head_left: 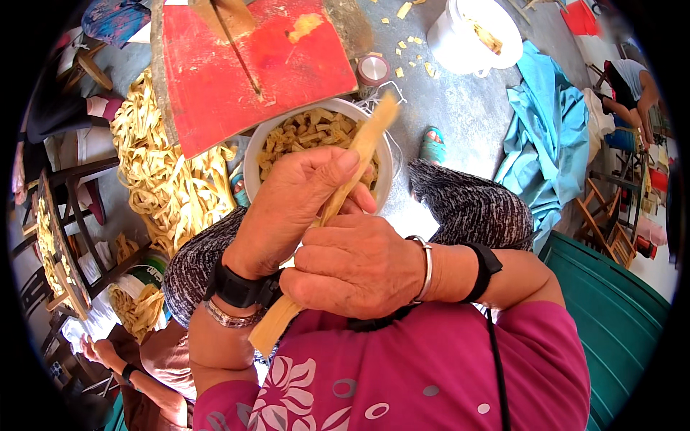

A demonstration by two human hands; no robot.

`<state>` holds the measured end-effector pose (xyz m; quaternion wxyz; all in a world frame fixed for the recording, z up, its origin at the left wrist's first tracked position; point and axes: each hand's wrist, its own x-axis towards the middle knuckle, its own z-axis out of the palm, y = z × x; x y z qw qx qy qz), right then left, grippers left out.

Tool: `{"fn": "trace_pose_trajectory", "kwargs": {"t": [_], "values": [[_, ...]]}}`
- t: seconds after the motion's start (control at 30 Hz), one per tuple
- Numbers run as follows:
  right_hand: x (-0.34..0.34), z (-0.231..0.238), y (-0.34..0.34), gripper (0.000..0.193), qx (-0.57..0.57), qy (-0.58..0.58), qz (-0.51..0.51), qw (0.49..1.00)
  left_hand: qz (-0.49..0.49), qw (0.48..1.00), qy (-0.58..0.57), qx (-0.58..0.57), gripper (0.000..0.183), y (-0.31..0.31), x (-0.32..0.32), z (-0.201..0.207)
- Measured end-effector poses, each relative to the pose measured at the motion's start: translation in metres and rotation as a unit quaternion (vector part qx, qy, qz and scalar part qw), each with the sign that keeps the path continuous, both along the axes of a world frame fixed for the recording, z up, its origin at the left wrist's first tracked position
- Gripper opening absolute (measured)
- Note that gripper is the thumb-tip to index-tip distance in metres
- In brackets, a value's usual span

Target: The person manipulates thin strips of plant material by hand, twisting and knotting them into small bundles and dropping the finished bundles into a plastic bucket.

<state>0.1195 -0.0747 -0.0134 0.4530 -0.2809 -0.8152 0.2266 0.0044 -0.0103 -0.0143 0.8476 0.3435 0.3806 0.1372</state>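
Observation:
Both of my hands grip one long, flat, yellowish strip point(368, 136) that looks like dried plant material. It runs slantwise, its upper end blurred above the bowl and its lower end by my shirt. My left hand point(309, 190) pinches it higher up, thumb on top. Just below, my right hand point(352, 266) is closed round it in a fist, touching the left. Under my hands, between my knees, a white bowl point(253, 169) holds many short, folded or knotted yellow-brown pieces point(309, 133); my hands hide part of it.
A red board point(251, 72) stands beyond the bowl, with a blade-like tool on it. Loose yellow strips point(172, 187) are heaped at left. A white bucket point(449, 39), a round tin point(374, 70) and blue cloth point(550, 122) lie to the right. Another person's arm point(147, 384) is at lower left.

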Motion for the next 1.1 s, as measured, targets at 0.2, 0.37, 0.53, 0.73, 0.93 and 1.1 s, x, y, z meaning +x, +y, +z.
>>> {"fn": "trace_pose_trajectory", "kwargs": {"t": [0.2,0.37,0.53,0.73,0.93,1.1], "values": [[0.009,0.005,-0.006,0.018,-0.134,0.017,0.012,0.991,0.03,0.999,-0.039,-0.015,0.028,0.004,0.001,-0.007],[0.013,0.005,-0.009,0.013,-0.212,0.054,-0.012,0.976,0.092,0.991,-0.07,-0.06,0.026,0.005,0.004,-0.003],[0.024,0.006,0.001,0.015,-0.172,0.079,-0.109,0.976,0.072,0.995,-0.072,-0.023,0.027,0.007,-0.004,-0.014],[0.051,-0.002,0.034,0.013,0.021,-0.026,-0.173,0.984,0.04,0.995,-0.063,0.067,0.016,0.005,-0.002,0.01],[0.043,-0.006,0.033,0.01,-0.129,-0.025,-0.233,0.963,0.028,0.988,-0.024,0.152,0.01,0.004,-0.008,0.012],[0.032,-0.016,0.034,0.021,-0.344,0.12,-0.201,0.909,0.083,0.787,0.161,0.59,0.016,0.003,-0.005,-0.003]]}}
